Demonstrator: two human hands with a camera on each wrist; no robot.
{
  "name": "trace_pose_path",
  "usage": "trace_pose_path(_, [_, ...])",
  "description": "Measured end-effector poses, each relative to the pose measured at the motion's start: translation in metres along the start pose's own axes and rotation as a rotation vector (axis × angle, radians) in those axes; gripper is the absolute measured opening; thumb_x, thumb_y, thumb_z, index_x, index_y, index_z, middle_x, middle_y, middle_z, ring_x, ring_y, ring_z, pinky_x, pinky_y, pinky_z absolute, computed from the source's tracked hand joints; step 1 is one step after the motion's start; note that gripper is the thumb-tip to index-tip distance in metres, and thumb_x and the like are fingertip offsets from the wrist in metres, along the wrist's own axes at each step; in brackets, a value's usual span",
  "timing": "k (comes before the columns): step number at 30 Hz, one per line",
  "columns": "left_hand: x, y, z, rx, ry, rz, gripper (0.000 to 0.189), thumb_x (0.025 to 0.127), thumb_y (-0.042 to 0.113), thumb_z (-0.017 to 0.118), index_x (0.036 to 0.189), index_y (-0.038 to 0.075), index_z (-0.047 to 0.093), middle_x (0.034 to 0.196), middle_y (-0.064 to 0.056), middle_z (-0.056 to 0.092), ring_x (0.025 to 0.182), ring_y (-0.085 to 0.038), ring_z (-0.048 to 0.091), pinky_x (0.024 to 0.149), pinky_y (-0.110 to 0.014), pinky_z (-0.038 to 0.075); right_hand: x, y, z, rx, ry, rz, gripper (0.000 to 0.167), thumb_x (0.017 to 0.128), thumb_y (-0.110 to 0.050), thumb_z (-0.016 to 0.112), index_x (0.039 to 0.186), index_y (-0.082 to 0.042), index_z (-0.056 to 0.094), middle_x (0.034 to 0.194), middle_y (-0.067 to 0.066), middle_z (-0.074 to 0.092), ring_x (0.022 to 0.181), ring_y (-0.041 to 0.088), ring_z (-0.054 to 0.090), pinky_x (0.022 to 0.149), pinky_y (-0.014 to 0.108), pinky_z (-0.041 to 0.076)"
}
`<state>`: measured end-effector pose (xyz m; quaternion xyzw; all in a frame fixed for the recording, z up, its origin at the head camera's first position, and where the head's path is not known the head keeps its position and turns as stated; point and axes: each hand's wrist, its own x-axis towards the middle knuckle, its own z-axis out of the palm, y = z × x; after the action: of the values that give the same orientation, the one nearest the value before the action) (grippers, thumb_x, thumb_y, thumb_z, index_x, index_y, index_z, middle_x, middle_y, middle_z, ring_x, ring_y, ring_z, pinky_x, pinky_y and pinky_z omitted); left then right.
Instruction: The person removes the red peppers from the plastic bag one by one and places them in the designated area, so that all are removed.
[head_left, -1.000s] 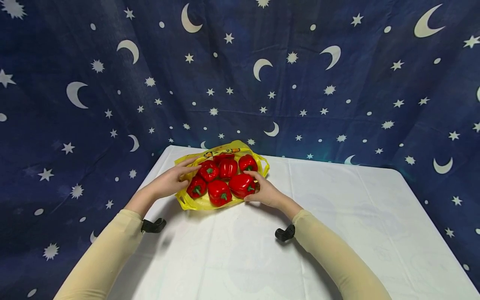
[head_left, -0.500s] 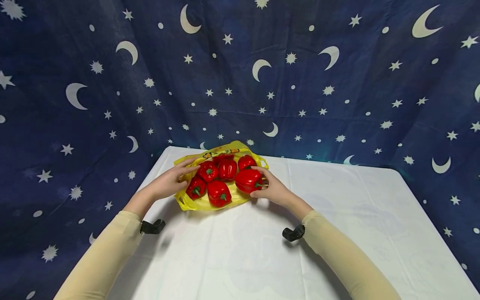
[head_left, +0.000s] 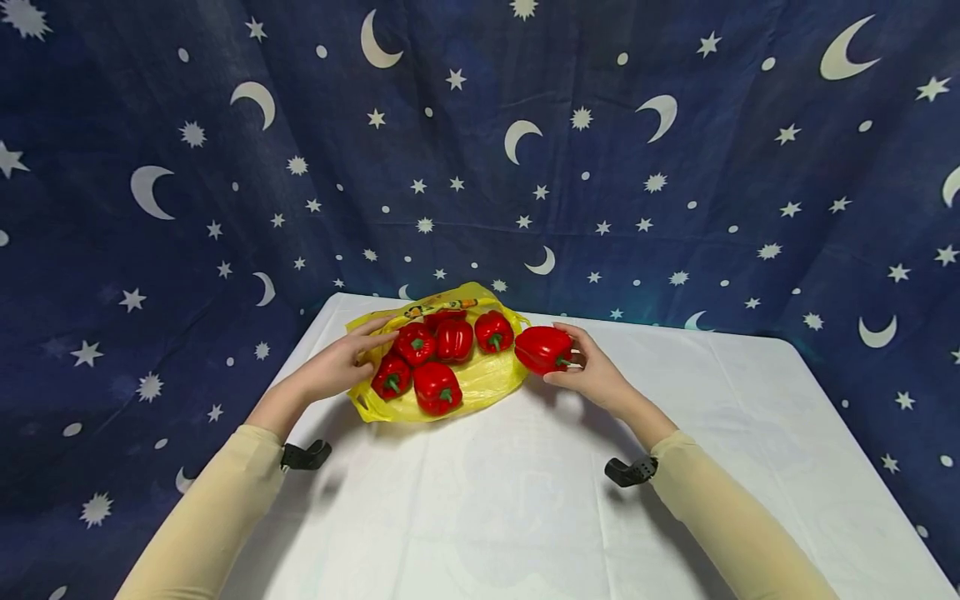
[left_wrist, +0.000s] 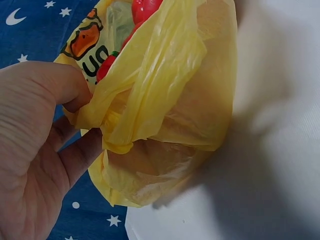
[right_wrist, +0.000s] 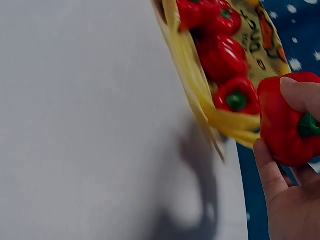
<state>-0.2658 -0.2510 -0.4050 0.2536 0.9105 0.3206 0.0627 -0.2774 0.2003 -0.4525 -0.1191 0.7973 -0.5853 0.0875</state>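
Observation:
My right hand [head_left: 598,377] grips a glossy red bell pepper [head_left: 540,349] by its sides, just off the right edge of a yellow plastic bag [head_left: 491,387]. The green stem of this pepper [right_wrist: 277,117] points toward the palm in the right wrist view. At the bag's left side, my left hand [head_left: 330,368] pinches the plastic between thumb and fingers; the gathered film [left_wrist: 150,95] shows close up in the left wrist view. Several more red bell peppers [head_left: 438,387] lie inside the wide mouth of the bag, one at the back partly hidden by the others.
The bag lies near the far left part of a table with a white cloth [head_left: 480,508]. Behind and beside it hangs a dark blue curtain [head_left: 480,142] with moons and stars. Each wrist carries a black camera mount [head_left: 306,455].
My right hand has lifted one bell pepper from the bag's front right and carried it rightward past the bag's edge. My left hand keeps its place on the bag.

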Motion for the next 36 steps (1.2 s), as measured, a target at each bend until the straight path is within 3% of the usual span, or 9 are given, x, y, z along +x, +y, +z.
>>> trace_pose_path(8, [0.002,-0.005,0.000,-0.011,0.029,-0.002,0.066,0.090,-0.004,0.053,0.155,0.010,0.047,0.166,-0.011,0.025,0.130,-0.034,0.041,0.082,-0.036,0.048,-0.017,0.014,-0.039,-0.028,0.118,0.012,0.098,0.083,-0.025,0.086,0.161,-0.019,0.027,0.152,0.015,0.041,0.130,0.039,0.047,0.093,0.034,0.056])
trace_pose_path(13, [0.002,-0.007,-0.002,-0.010,0.032,0.011,0.067,0.090,-0.004,0.053,0.155,0.011,0.046,0.166,-0.008,0.025,0.124,-0.030,0.043,0.080,-0.038,0.046,-0.026,0.025,-0.056,-0.026,0.182,0.039,0.098,0.086,-0.021,0.083,0.163,-0.017,0.022,0.153,0.020,0.037,0.132,0.042,0.045,0.086,0.023,0.054])
trace_pose_path(20, [0.003,-0.011,-0.005,0.012,0.021,0.054,0.066,0.091,-0.007,0.053,0.155,0.011,0.046,0.166,-0.007,0.025,0.133,-0.029,0.038,0.087,-0.039,0.046,-0.034,0.037,-0.067,-0.078,0.262,0.091,0.100,0.088,-0.019,0.081,0.165,-0.018,0.016,0.158,0.022,0.032,0.133,0.045,0.042,0.088,0.026,0.053])
trace_pose_path(29, [-0.003,-0.020,-0.013,0.064,0.033,0.060,0.065,0.091,-0.009,0.053,0.154,0.006,0.046,0.166,-0.010,0.025,0.138,-0.033,0.038,0.099,-0.047,0.047,-0.036,0.041,-0.072,-0.099,0.329,0.093,0.099,0.088,-0.024,0.082,0.163,-0.016,0.019,0.153,0.023,0.036,0.126,0.042,0.046,0.080,0.017,0.050])
trace_pose_path(33, [-0.006,-0.021,-0.018,0.078,0.044,0.050,0.066,0.091,-0.010,0.054,0.154,0.005,0.046,0.166,-0.009,0.025,0.134,-0.032,0.041,0.099,-0.048,0.048,-0.035,0.044,-0.072,-0.116,0.346,0.098,0.099,0.088,-0.023,0.081,0.163,-0.014,0.018,0.152,0.024,0.036,0.123,0.042,0.047,0.084,0.022,0.051])
trace_pose_path(36, [-0.005,-0.021,-0.020,0.087,0.049,0.038,0.066,0.091,-0.010,0.054,0.155,0.006,0.045,0.166,-0.008,0.025,0.132,-0.031,0.042,0.097,-0.046,0.050,-0.033,0.046,-0.070,-0.119,0.352,0.104,0.099,0.088,-0.021,0.081,0.163,-0.013,0.017,0.152,0.025,0.035,0.124,0.043,0.048,0.094,0.035,0.052])
